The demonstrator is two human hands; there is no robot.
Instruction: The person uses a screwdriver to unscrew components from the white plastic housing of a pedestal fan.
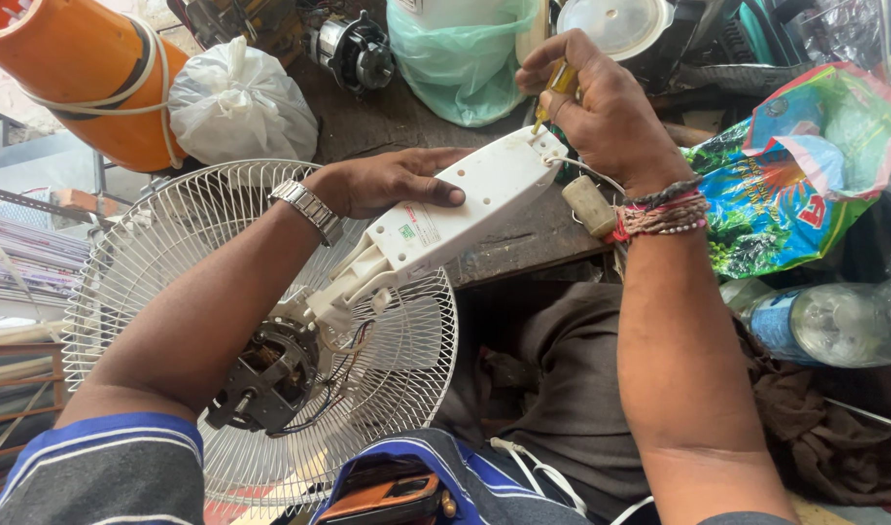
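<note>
We keep the white fan base housing (455, 209) tipped across our lap and the edge of the workbench (387, 122), its wire guard (154, 253) and bare motor (270, 374) hanging low, so its underside faces us. Our left hand (387, 183) lies flat and open on the housing, pinning it. Our right hand (606, 112) is clenched around a yellow-handled screwdriver (554, 89), tip at the housing's far corner.

Lying across the workbench edge (523, 248): fan stand housing (465, 209), with left hand (392, 182) resting on top and right hand (606, 117) at its far end, pressing a screwdriver (554, 89) down into it. Sitting below-left: fan grille (173, 262) and motor (270, 374). Lying right: printed bag (805, 165), bottle (834, 326) before it.
</note>
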